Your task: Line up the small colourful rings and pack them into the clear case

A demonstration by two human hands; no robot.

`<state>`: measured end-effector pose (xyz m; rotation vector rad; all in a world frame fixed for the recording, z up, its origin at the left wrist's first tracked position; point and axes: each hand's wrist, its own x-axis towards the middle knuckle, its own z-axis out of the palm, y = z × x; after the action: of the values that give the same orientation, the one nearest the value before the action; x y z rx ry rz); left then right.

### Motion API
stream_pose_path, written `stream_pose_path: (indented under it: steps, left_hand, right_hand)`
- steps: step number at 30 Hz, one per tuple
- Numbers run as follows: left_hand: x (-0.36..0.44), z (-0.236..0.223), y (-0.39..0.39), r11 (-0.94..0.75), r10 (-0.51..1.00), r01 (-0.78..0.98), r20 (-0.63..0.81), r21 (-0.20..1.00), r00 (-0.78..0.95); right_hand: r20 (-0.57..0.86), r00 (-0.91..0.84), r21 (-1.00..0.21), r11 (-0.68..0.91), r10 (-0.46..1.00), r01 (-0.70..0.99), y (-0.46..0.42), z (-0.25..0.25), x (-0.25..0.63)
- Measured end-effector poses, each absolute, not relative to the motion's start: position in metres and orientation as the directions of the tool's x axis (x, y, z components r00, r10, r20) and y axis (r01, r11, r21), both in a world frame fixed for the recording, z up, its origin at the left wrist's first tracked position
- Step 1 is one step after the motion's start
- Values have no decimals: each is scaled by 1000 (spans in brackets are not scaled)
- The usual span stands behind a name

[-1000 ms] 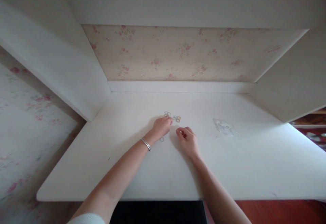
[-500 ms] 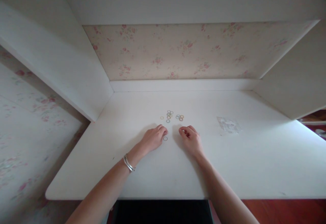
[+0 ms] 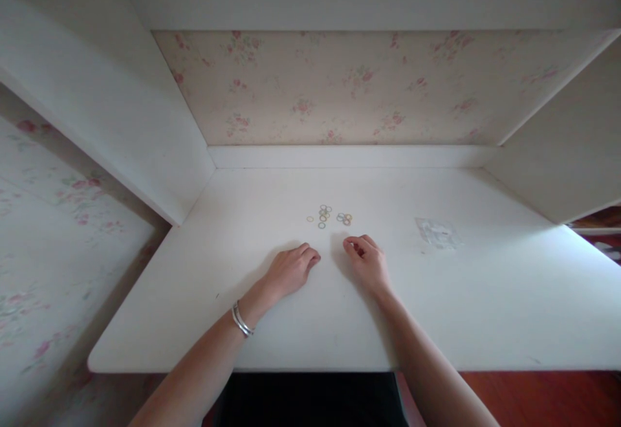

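Note:
My left hand [image 3: 294, 268], with a silver bangle [image 3: 241, 319] at its wrist, rests on the white desk with its fingers pinched together. What they hold, if anything, is hidden. Across a small gap, my right hand [image 3: 367, 261] lies with thumb and forefinger closed; I cannot make out anything in the pinch. Beyond my left hand is a loose cluster of small thin rings [image 3: 324, 215], greyish and yellowish. A single yellowish ring [image 3: 310, 219] sits just left of it. A smaller group of rings [image 3: 345, 218] lies beyond my right hand.
A clear plastic bag [image 3: 439, 233] lies flat on the desk [image 3: 301, 336] at the right. White side panels and a floral back wall [image 3: 330, 87] enclose the far part. A small dark mark [image 3: 217, 296] shows on the left.
My left hand has drawn back from the ring cluster towards me. The lone ring beside it no longer shows. My right hand keeps its pinch and has hardly moved.

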<state>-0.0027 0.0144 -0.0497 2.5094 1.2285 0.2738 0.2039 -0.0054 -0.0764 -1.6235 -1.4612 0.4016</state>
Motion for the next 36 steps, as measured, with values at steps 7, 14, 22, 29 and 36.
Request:
stream_pose_path:
  steps: [7,14,22,29,36]
  left_hand:
    - [-2,-53,16,-565,802,729,51,385,595]
    - [-1,-55,17,-569,801,732,52,374,596]
    - [-3,-58,18,-573,803,738,63,356,593]
    - [-5,-60,23,-507,850,779,67,368,522]
    - [-7,-61,24,-476,868,783,70,400,491]
  right_hand:
    - [327,236,-747,98,915,657,-7,-75,202]
    - [329,266,-688,37,906,725,3,-75,207]
    - [257,222,-503,-66,941,861,37,-76,223]
    - [236,190,-415,-78,953,907,41,-82,224]
    - [267,162,-433,-31,950,901,37,-86,225]
